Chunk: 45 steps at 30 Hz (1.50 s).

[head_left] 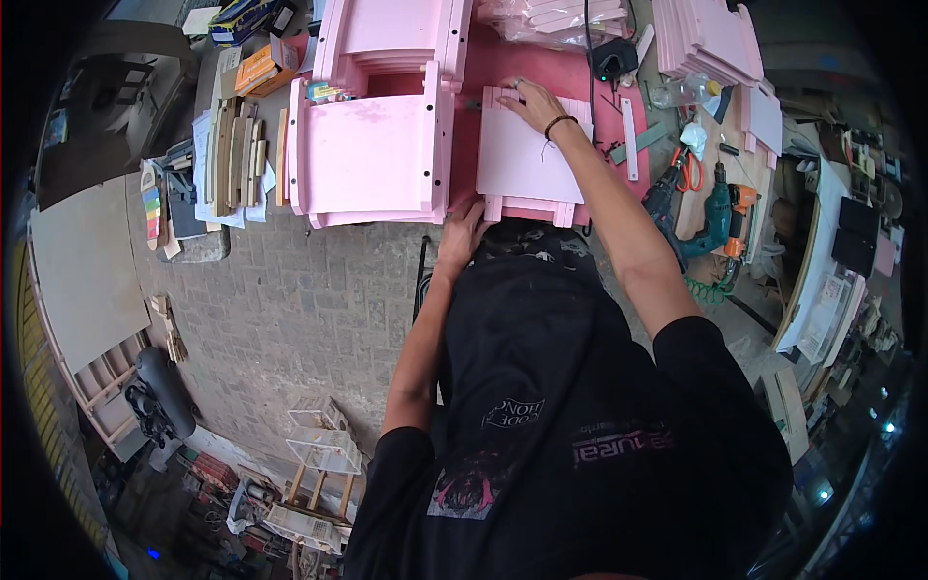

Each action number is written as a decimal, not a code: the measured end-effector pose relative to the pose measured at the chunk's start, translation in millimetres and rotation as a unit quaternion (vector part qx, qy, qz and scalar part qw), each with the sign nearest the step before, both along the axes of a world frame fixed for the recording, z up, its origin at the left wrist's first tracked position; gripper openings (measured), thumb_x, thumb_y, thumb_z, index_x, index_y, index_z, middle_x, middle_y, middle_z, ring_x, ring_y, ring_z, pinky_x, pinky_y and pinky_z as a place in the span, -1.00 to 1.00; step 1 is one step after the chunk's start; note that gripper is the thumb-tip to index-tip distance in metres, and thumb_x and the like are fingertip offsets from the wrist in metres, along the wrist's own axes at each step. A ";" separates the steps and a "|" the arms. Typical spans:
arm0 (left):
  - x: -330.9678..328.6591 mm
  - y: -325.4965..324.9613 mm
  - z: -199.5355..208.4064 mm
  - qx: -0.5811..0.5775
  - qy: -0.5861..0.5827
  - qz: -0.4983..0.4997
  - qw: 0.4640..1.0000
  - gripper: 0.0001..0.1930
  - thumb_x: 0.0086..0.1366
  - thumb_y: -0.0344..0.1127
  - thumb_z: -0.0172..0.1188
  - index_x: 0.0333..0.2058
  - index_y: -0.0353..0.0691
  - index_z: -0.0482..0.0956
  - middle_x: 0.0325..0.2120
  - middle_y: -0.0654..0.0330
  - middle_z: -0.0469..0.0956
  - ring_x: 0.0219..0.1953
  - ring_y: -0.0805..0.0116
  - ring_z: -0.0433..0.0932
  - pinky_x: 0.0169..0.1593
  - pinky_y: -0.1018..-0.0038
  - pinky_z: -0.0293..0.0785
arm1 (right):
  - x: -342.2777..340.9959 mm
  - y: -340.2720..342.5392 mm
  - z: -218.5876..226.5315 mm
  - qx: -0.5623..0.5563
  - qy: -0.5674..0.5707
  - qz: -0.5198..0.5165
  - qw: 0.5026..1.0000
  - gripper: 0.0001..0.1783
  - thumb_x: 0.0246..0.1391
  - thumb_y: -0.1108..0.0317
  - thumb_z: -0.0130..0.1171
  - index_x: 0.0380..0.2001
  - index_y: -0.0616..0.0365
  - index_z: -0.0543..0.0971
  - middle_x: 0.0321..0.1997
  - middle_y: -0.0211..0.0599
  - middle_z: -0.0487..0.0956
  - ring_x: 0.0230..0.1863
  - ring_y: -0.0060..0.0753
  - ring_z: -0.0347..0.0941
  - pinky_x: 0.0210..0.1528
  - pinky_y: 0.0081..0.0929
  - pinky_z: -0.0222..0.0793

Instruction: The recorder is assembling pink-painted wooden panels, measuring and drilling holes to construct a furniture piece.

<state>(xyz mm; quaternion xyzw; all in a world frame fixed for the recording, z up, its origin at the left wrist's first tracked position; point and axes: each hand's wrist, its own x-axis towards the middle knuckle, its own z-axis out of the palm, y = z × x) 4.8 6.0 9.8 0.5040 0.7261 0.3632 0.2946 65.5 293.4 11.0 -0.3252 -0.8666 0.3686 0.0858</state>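
Note:
A flat pink board [527, 150] lies on top of a pink wooden frame [551, 212] at the table's near edge. From the near-left corner, my left hand [464, 235] grips the board and frame edge, its fingers partly hidden there. My right hand [537, 108], with a dark bracelet at the wrist, reaches across and holds the board's far edge. Its thumb and fingers rest around that edge, and the fingertips are hard to make out. Just left stands a stack of assembled pink pieces [372, 155] with dark screw holes at the corners.
Pink slats in plastic [556, 21] and stacked pink panels [710, 39] lie behind. At the right are a teal power drill [716, 208], orange-handled scissors [692, 172] and a clear bottle [684, 92]. A black cable [589, 58] hangs near my right hand. Wood strips [232, 159] lie left.

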 end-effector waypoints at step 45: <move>3.7 11.7 3.3 -0.143 0.121 -0.046 0.981 -0.64 0.17 -0.24 0.26 -0.26 -0.30 0.29 -0.34 -0.17 0.49 -0.33 -0.22 0.51 -0.32 0.05 0.44 | 181.1 -178.9 -10.8 0.071 -0.193 -0.178 0.962 -0.39 0.02 -0.20 0.11 -0.44 0.26 0.57 -0.47 -0.04 0.59 -0.50 0.06 0.55 -0.45 -0.07 0.46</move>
